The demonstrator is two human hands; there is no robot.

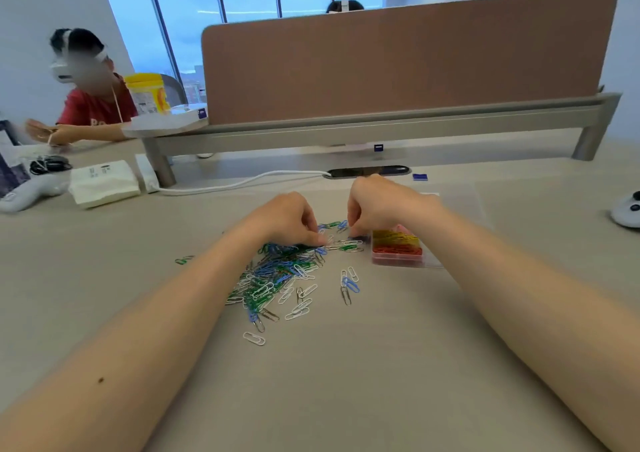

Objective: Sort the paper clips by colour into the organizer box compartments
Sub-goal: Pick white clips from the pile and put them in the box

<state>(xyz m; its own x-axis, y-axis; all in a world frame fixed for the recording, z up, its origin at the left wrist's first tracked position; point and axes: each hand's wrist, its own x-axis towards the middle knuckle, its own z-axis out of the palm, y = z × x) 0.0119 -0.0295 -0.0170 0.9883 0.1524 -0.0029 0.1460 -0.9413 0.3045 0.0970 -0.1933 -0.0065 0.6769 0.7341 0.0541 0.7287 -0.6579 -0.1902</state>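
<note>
A loose pile of paper clips [273, 278], green, blue, white and silver, lies on the desk in front of me. My left hand [287, 217] is at the far edge of the pile, its fingers curled down and pinching at clips there. My right hand [377, 205] is beside it, fingers curled down onto clips just left of the clear organizer box [398, 259]. The box holds yellow, pink and red clips in separate compartments. What each hand pinches is hidden by the fingers.
A few stray clips [349, 283] lie right of the pile, one green clip [183, 260] to the left. A white cable [225, 185], a tissue pack [104, 181] and a controller [628, 211] sit on the desk. A brown divider [398, 60] stands behind. A person sits at far left.
</note>
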